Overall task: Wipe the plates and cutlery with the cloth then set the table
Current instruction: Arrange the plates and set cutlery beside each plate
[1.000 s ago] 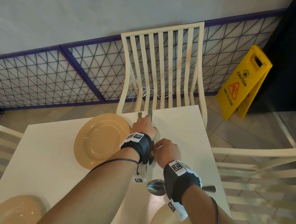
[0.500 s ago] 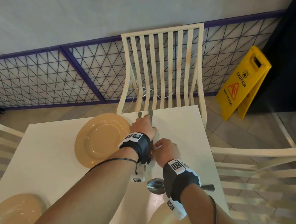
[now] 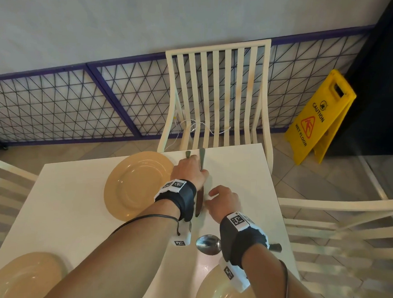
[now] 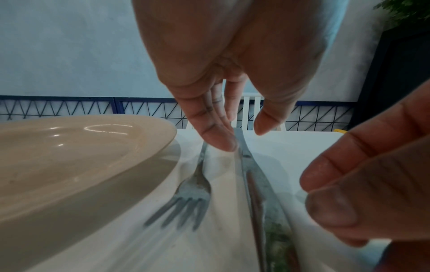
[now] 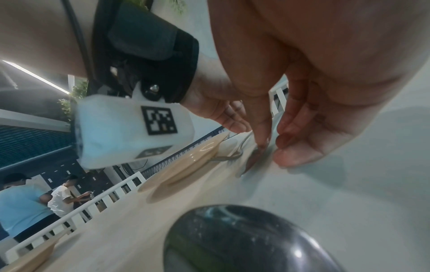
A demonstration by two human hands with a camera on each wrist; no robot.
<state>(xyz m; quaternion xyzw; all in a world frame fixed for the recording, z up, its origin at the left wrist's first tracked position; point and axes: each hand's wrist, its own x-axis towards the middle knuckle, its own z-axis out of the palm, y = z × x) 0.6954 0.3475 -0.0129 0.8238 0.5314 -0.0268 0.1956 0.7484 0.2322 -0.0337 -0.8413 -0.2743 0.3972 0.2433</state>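
A fork (image 4: 193, 193) and a knife (image 4: 253, 184) lie side by side on the white table (image 3: 79, 199), just right of the far tan plate (image 3: 139, 184). My left hand (image 3: 190, 169) hovers over their handles, with straight fingers (image 4: 218, 136) touching down between them at the knife's handle and the thumb held apart. My right hand (image 3: 222, 200) sits by the knife's blade; one fingertip (image 5: 261, 145) touches the blade and the thumb (image 5: 298, 156) rests on the table. A spoon (image 3: 208, 244) lies under my right wrist. No cloth is in view.
Two more tan plates sit at the near left (image 3: 22, 276) and near right (image 3: 224, 291) edges. Cream slatted chairs stand at the far side (image 3: 216, 93), left and right. A yellow wet-floor sign (image 3: 317, 118) stands on the floor at the right.
Both hands stay at the fork and knife. The right hand's fingers have loosened and spread a little by the blade.
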